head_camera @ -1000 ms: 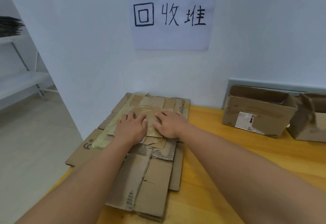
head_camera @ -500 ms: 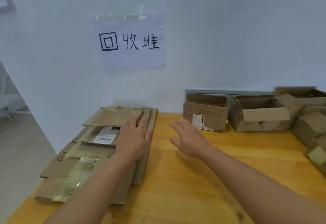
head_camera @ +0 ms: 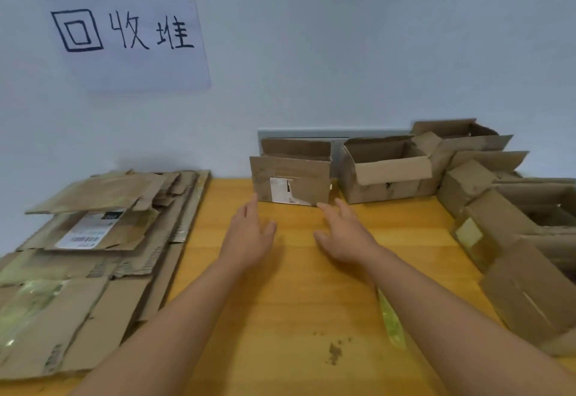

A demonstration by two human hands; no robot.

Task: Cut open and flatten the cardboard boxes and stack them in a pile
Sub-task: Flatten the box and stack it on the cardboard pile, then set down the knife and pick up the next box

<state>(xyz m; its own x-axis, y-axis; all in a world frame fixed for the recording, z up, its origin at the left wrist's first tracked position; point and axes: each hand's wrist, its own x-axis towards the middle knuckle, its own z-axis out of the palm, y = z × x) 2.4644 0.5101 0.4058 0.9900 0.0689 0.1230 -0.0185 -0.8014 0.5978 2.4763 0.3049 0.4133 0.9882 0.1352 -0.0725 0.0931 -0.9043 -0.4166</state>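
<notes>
1. Nearest, the next box [head_camera: 291, 181] stands at the back of the counter [head_camera: 280, 302] against the wall, top flaps up, torn label on its front; not yet cut.
2. Left hand [head_camera: 249, 236] and right hand [head_camera: 344, 236] both open, fingers spread, empty, reaching toward that box; fingertips just short of its base.
3. Pile of flattened cardboard [head_camera: 93, 255] lies at the counter's left, several sheets deep: that share looks done.
4. More uncut boxes [head_camera: 385, 168] crowd the back right and right edge; judged well short of finished.
5. Handwritten sign [head_camera: 124, 30] hangs above the pile.
</notes>
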